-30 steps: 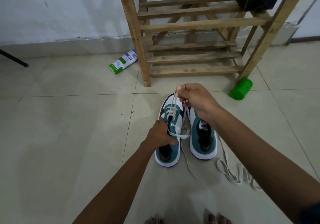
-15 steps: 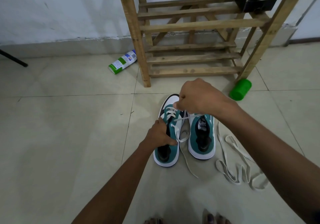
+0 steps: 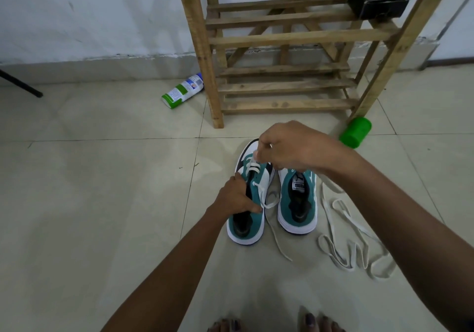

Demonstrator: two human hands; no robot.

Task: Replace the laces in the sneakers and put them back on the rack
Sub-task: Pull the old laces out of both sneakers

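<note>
Right hand [image 3: 289,149] lowered to left sneaker's [image 3: 250,196] toe, apparently pinching lace [image 3: 266,196], left hand [image 3: 237,197] still gripping sneaker

Teal, white and black sneakers [image 3: 272,196], off-white laces [image 3: 346,249], a bright green cup [image 3: 355,133], and a light wood rack [image 3: 295,37].

Lay tipped on the floor tiles [image 3: 102,203]: white-and-green bottle [image 3: 183,91], green cup [image 3: 355,132]. Black box [image 3: 377,0] up high; dark rod [image 3: 20,83] far left.
</note>
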